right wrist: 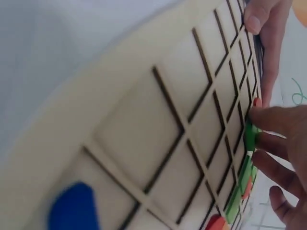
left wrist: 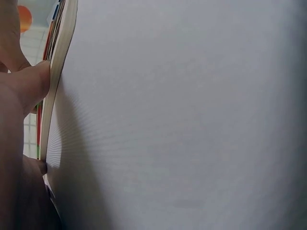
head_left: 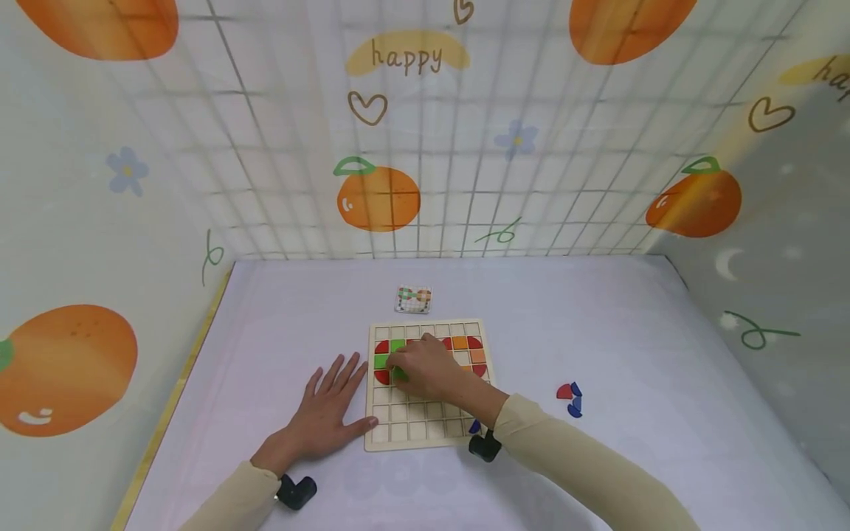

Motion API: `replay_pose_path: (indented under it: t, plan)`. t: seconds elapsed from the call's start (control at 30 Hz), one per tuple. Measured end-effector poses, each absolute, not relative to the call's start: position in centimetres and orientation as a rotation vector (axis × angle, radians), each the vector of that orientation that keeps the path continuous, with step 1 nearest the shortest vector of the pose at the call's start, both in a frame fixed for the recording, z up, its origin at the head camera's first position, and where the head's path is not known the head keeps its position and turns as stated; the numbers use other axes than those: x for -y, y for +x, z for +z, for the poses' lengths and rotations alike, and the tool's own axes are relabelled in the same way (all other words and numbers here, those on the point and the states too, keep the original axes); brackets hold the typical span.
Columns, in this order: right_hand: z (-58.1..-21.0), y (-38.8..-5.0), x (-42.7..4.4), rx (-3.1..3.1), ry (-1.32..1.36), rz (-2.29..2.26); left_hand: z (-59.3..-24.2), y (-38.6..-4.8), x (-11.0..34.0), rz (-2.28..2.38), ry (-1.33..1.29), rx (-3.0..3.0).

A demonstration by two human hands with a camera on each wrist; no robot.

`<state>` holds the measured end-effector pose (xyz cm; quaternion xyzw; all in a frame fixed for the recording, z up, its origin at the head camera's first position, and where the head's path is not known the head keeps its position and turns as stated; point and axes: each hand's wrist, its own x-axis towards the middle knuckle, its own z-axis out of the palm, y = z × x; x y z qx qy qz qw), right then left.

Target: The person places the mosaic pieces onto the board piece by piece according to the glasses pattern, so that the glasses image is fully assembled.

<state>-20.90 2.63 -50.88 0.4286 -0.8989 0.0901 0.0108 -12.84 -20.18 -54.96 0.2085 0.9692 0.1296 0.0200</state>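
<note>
A pale wooden board (head_left: 417,424) with a grid of square recesses lies on the table. Red quarter-round pieces and green and orange square tiles fill part of its upper half. My right hand (head_left: 428,369) reaches over the board's left side. Its thumb and fingertips pinch a green tile (right wrist: 250,136) at the grid, partly hidden by the fingers. To the left, my left hand (head_left: 325,413) lies flat with fingers spread. Its thumb (left wrist: 36,81) touches the board's edge. One blue piece (right wrist: 74,208) sits in the board's near right corner.
Behind the board lies a small pattern card (head_left: 413,299) showing a coloured design. Right of the board are a red quarter-round piece (head_left: 564,391) and several blue pieces (head_left: 576,405). A printed curtain (head_left: 432,147) hangs along the table's back edge.
</note>
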Motion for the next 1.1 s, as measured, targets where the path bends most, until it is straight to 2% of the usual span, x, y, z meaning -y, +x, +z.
replay_pose_path:
  t: [0.23,0.53,0.8,1.1]
  plan:
    - [-51.1,-20.7,-2.7,2.794,1.330,0.510,-54.5,-12.7,20.2,0.423,0.661,-3.031]
    - [-50.5,-20.2,-4.1,2.799,1.305,0.464,-54.9,-12.9,20.3,0.416,0.639,-3.006]
    - [-50.0,-18.7,-10.5,2.871,1.185,0.434,-55.3,-13.0,20.1,0.413,0.624,-3.002]
    - [-50.3,-16.0,-19.2,3.072,0.741,0.405,-55.3,-12.9,19.9,0.405,0.603,-2.999]
